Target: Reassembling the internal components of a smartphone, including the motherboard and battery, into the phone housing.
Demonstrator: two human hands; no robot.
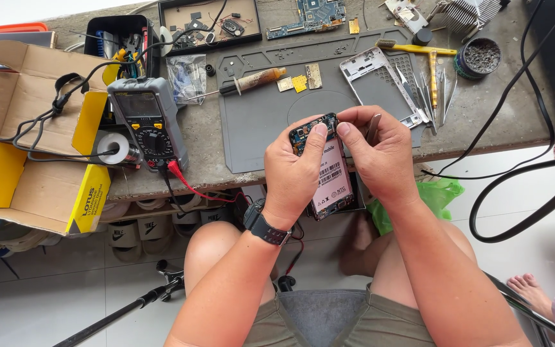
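Note:
My left hand (297, 170) and my right hand (380, 157) together hold an opened smartphone (330, 173), back cover off, with its pink battery and dark circuit board showing. Both thumbs press near the phone's top end. A thin metal tool (374, 127), likely tweezers, is tucked in my right hand's fingers. I hold the phone above my lap, just in front of the workbench edge. A dark watch (266, 226) is on my left wrist.
A grey repair mat (258, 115) lies on the bench with a phone frame (380, 80), screwdriver (252, 80), tweezers and brush. A multimeter (149, 122) with red lead stands left, beside an open cardboard box (33, 141). Black cables hang at right. Another person's foot (531, 289) is at lower right.

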